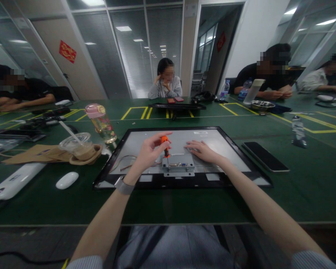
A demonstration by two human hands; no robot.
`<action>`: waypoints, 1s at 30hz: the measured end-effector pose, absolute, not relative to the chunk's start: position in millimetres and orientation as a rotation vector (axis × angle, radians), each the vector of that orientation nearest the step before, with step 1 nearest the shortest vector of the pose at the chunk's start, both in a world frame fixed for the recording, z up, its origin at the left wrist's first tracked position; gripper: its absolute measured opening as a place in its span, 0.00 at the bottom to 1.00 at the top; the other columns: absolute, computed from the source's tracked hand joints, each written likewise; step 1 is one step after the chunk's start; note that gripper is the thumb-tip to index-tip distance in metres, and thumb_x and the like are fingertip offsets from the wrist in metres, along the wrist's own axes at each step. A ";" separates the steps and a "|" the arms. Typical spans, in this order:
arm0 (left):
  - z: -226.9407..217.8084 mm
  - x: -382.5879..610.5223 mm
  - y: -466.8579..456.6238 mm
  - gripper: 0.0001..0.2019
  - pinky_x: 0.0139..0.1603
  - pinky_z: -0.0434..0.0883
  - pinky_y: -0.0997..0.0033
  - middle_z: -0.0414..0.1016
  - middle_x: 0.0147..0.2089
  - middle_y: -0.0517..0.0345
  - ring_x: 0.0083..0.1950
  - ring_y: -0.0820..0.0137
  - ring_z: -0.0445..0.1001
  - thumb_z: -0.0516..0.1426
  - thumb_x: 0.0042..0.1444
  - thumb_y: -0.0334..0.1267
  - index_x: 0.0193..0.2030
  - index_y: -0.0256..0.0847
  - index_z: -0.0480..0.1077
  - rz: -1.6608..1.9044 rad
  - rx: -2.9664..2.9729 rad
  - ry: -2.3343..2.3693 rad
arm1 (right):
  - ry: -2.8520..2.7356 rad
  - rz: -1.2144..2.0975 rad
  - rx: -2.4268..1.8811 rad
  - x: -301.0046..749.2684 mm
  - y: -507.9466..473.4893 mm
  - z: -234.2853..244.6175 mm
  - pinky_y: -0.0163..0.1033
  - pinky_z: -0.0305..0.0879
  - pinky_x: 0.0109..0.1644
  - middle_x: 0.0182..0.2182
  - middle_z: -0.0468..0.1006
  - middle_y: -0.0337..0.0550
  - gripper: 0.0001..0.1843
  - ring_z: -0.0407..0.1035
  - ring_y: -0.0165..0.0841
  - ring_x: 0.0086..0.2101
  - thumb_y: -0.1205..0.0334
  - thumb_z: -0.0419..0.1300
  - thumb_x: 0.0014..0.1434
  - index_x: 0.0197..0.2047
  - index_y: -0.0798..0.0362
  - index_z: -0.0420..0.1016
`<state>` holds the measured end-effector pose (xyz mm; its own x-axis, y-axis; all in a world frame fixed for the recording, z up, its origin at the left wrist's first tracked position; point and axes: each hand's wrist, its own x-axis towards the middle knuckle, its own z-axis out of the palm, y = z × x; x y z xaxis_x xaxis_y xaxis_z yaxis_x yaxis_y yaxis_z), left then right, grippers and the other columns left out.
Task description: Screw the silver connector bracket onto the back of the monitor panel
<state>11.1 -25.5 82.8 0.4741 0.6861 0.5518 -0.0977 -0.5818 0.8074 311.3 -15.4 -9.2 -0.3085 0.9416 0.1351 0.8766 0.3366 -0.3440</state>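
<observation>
Orange-handled screwdriver (165, 140) upright in the head view, tip down at the metal port box (179, 170), left hand (150, 148) pinching its handle, right hand (204, 151) lying opened out on the pale-backed display panel (214, 137), black smartphone (264, 156) just beside it.

The screwdriver (164, 140) in the left fingers (160, 135) is orange and black. The box (179, 170) beneath them is silver-grey, the panel (217, 140) under the right fingers (194, 144) pale grey, edged in black. Around all the fingers, the desk (184, 205) is dark green, striped with yellow lines farther off.
</observation>
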 end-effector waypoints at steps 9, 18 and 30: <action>84.0 9.5 -26.2 0.14 0.44 0.77 0.70 0.70 0.44 0.54 0.44 0.70 0.74 0.57 0.63 0.37 0.53 0.43 0.78 1.323 2.099 0.463 | -2.296 0.295 -1.628 310.4 -16.2 -7.9 0.72 0.46 0.70 0.70 0.66 0.43 0.23 0.55 0.50 0.70 0.57 0.51 0.71 0.66 0.37 0.71; 86.2 8.8 -25.2 0.10 0.41 0.76 0.72 0.71 0.41 0.57 0.39 0.73 0.73 0.63 0.60 0.32 0.48 0.41 0.77 1.451 2.236 0.505 | -2.303 0.292 -1.632 312.1 -15.1 -10.1 0.71 0.47 0.70 0.70 0.66 0.43 0.24 0.54 0.49 0.70 0.57 0.50 0.72 0.67 0.38 0.71; 83.4 14.0 -29.4 0.12 0.42 0.75 0.70 0.75 0.43 0.53 0.40 0.71 0.75 0.59 0.66 0.47 0.45 0.40 0.73 1.354 2.045 0.567 | -2.309 0.299 -1.625 312.1 -15.8 -8.4 0.72 0.46 0.70 0.70 0.66 0.43 0.24 0.54 0.50 0.70 0.56 0.50 0.71 0.67 0.37 0.71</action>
